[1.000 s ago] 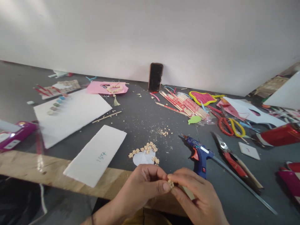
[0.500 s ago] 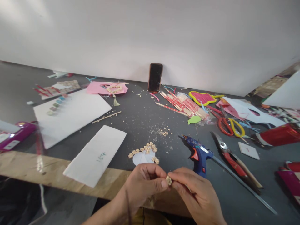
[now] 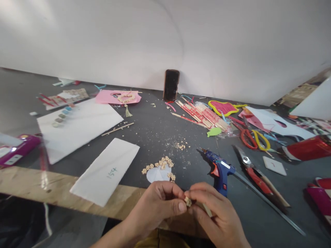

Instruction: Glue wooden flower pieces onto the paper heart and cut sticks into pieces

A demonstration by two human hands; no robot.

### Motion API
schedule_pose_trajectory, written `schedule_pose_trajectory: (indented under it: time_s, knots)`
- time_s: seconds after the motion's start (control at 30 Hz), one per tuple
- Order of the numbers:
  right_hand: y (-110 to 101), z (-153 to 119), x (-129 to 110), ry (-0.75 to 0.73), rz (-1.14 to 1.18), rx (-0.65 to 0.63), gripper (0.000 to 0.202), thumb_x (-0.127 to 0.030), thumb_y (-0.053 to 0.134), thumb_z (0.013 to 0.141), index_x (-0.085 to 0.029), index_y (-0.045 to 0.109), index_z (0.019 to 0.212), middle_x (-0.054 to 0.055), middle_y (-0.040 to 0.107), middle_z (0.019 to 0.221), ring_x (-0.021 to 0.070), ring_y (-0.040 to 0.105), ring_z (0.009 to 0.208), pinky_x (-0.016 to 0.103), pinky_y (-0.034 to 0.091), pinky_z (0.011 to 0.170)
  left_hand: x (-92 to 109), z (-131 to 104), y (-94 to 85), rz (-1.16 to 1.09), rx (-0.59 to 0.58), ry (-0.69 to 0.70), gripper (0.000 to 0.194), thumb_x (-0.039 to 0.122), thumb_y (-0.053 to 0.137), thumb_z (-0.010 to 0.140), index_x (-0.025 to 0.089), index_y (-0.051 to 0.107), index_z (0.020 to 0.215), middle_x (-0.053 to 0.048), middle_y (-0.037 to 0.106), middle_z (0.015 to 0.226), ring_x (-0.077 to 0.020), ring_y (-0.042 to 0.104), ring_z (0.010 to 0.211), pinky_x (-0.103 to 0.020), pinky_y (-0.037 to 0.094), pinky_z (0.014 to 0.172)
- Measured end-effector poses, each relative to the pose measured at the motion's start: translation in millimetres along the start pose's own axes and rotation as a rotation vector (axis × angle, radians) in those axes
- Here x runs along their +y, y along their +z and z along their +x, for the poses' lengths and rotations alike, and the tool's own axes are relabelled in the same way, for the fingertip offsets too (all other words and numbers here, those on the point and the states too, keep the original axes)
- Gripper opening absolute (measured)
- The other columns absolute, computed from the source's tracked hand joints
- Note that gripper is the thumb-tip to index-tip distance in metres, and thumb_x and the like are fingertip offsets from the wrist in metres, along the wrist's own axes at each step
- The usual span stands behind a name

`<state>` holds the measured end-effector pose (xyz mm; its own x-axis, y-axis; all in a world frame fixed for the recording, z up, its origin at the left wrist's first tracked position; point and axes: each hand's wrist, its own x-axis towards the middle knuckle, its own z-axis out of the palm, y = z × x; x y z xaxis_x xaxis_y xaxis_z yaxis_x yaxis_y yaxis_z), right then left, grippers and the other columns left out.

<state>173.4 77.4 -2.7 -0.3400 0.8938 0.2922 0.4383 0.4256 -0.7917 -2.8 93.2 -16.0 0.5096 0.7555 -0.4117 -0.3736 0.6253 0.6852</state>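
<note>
Between the fingertips of both hands is a small beige flower-shaped piece (image 3: pixel 188 201), near the table's front edge. My left hand (image 3: pixel 165 201) pinches it from the left with thumb and forefinger. From the right, the closed fingers of my right hand (image 3: pixel 216 210) grip the same piece. Just beyond my left hand lies a pale rounded paper (image 3: pixel 155 174), with several beige flower pieces (image 3: pixel 165 162) along its upper edge and right side. A blue glue gun (image 3: pixel 220 170) rests on the table beyond my right hand.
White cards (image 3: pixel 106 172) lie at the left. A phone (image 3: pixel 171 85) leans on the wall. At the right are scissors (image 3: pixel 248 139), red-handled pliers (image 3: pixel 261 181) and a red can (image 3: pixel 309 148). Red-and-white sticks (image 3: pixel 192 113) and crumbs (image 3: pixel 181 146) lie farther back.
The small flower piece has turned and shifted slightly down and right between my fingers. My right hand's fingers have spread a little from its thumb.
</note>
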Motion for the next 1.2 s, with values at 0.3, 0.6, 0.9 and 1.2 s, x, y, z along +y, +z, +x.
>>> schedule_pose_trajectory:
  time_s: [0.3,0.6,0.9,1.2]
  knots:
    - [-1.3,-2.3,-3.5,0.009,-0.003,-0.049,0.02,-0.015,0.058,0.081,-0.024,0.063,0.099,0.002,0.064,0.09,0.0097,0.063,0.08,0.014,0.05,0.07,2.7,-4.4,3.0,0.081,0.058,-0.042,0.03,0.036,0.08,0.058,0.01,0.065,0.061,0.001,0.057,0.051,-0.0056,0.044,0.046,-0.018,0.031,0.047]
    - [1.2,-6.4,-12.8,-0.013,-0.048,-0.054,0.024,-0.015,0.057,0.082,-0.023,0.064,0.103,0.002,0.064,0.092,0.0099,0.063,0.081,0.014,0.05,0.072,-5.6,-12.6,-1.9,0.03,-0.029,0.005,0.027,0.036,0.075,0.067,0.01,0.067,0.066,0.001,0.057,0.054,-0.0043,0.044,0.047,-0.017,0.032,0.049]
    - [9.0,-25.6,-25.1,-0.034,-0.055,0.022,0.023,-0.016,0.058,0.082,-0.025,0.062,0.102,0.002,0.064,0.092,0.0107,0.063,0.082,0.017,0.051,0.072,-18.4,-30.0,1.2,-0.005,-0.102,0.117,0.016,0.026,0.072,0.072,0.011,0.07,0.071,-0.002,0.066,0.065,-0.0079,0.055,0.059,-0.019,0.041,0.061]
    - [22.5,-57.6,-51.5,-0.092,-0.025,0.143,0.015,-0.014,0.06,0.08,-0.024,0.066,0.089,0.002,0.066,0.083,0.0134,0.064,0.074,0.022,0.051,0.061,-33.0,-64.9,0.6,0.101,-0.16,0.197,0.011,0.023,0.07,0.075,0.012,0.071,0.073,-0.004,0.069,0.067,-0.0083,0.056,0.061,-0.017,0.039,0.058]
